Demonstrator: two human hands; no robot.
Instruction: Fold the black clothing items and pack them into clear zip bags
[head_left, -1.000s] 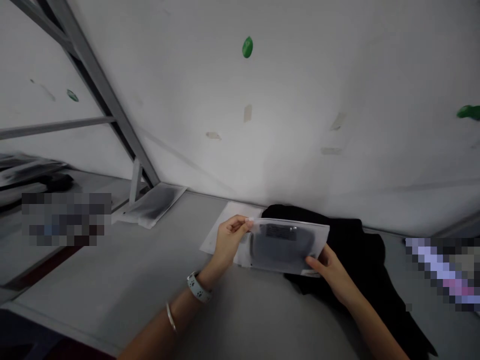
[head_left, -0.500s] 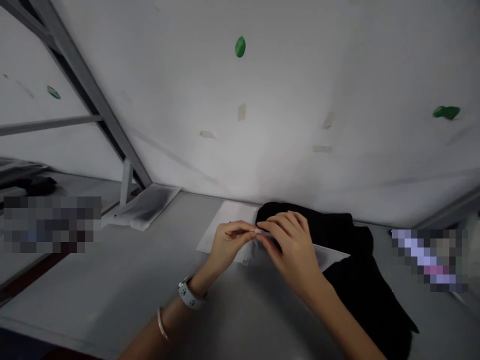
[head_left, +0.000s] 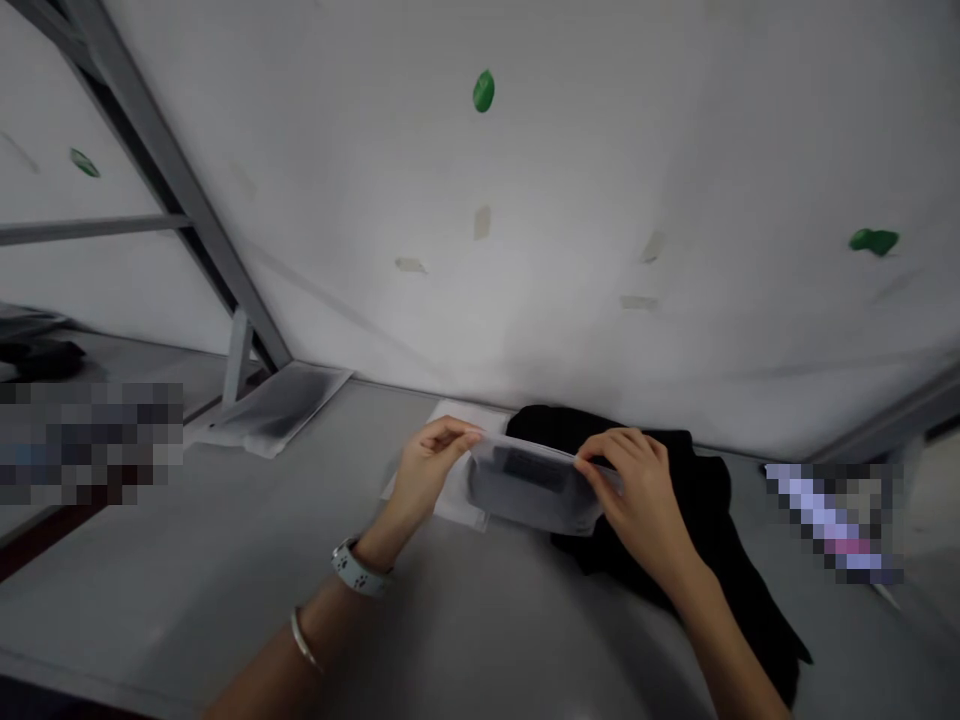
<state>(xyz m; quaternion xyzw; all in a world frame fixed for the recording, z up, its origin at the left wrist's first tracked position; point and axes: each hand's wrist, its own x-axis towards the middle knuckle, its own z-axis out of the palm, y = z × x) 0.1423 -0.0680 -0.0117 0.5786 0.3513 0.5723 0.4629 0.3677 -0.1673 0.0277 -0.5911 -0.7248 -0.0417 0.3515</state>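
Note:
Between my hands a translucent plastic bag (head_left: 536,490) is held up by its top edge, with something dark showing inside. My left hand (head_left: 433,465) pinches the edge at its left end. Further right along the same edge, the thumb and fingers of my right hand (head_left: 630,480) are closed on it. Behind and to the right of the bag lies a black garment (head_left: 705,530), partly covered by my right hand and forearm. White flat bags or sheets (head_left: 461,500) lie on the table behind my left hand.
Another translucent bag with dark contents (head_left: 289,405) lies at the back left by a metal frame post (head_left: 238,355). A white wall (head_left: 562,200) rises behind the grey table (head_left: 247,560). Blurred-out areas sit at both sides.
My hands have moved apart along the bag's edge, my right hand to the right and my left slightly left. The bag's face now shows between them.

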